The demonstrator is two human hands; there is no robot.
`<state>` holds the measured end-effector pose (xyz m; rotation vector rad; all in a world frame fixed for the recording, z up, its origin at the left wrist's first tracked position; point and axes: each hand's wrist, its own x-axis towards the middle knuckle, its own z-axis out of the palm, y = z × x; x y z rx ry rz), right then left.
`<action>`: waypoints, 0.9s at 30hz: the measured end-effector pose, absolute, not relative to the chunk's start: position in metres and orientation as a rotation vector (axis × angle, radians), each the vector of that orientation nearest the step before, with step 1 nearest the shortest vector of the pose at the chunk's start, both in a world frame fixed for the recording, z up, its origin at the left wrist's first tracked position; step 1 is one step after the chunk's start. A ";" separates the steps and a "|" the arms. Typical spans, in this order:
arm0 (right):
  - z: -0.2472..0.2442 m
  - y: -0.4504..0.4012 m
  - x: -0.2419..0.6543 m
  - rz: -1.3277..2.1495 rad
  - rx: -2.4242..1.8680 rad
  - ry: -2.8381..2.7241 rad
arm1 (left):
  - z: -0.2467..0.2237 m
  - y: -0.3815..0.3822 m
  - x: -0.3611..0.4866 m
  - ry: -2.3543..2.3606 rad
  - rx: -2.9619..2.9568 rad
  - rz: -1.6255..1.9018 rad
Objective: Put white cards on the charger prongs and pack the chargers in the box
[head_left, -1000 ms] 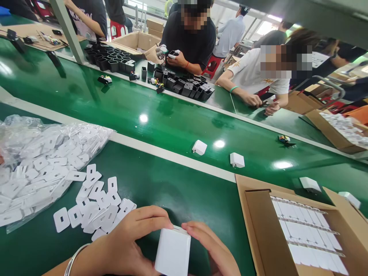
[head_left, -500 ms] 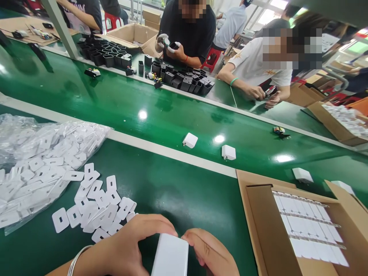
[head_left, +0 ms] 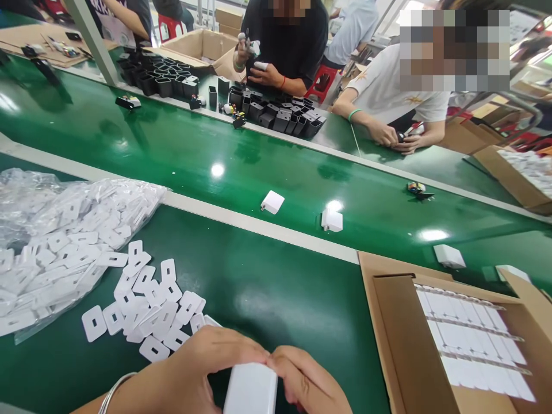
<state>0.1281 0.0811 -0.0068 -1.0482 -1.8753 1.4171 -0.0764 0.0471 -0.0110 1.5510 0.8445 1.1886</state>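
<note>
Loose chargers (head_left: 272, 202) further left on belt (head_left: 181, 149) than earlier, glossy white plastic block (head_left: 251, 391) low centre, rounded edges, left hand (head_left: 185, 368) clasping it, right hand (head_left: 313, 382) fingers bent at top corner, hold unclear

I could not read one whole word through my far-away camera. Pale letters stood on a black cloth shirt (head_left: 102, 18) worn by a person (head_left: 125, 16) at the top left, but they were cut off and too fuzzy for me to spell. Small grey marks sat on a pale flat sheet (head_left: 524, 26) at the top right, too blurry to read.
</note>
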 end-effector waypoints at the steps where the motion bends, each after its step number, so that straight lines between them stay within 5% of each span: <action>1: -0.009 0.082 0.130 1.436 -1.001 -1.813 | -0.011 0.048 -0.076 0.889 1.539 1.179; 10: -0.067 0.048 0.124 1.563 -0.980 -1.227 | -0.025 0.058 -0.049 0.967 0.863 1.099; 16: -0.048 0.046 0.104 1.449 -1.351 -0.921 | -0.022 0.053 -0.037 1.361 1.092 0.847; 27: -0.033 0.054 0.104 1.534 -1.436 -0.731 | -0.028 0.070 -0.063 1.183 0.801 0.878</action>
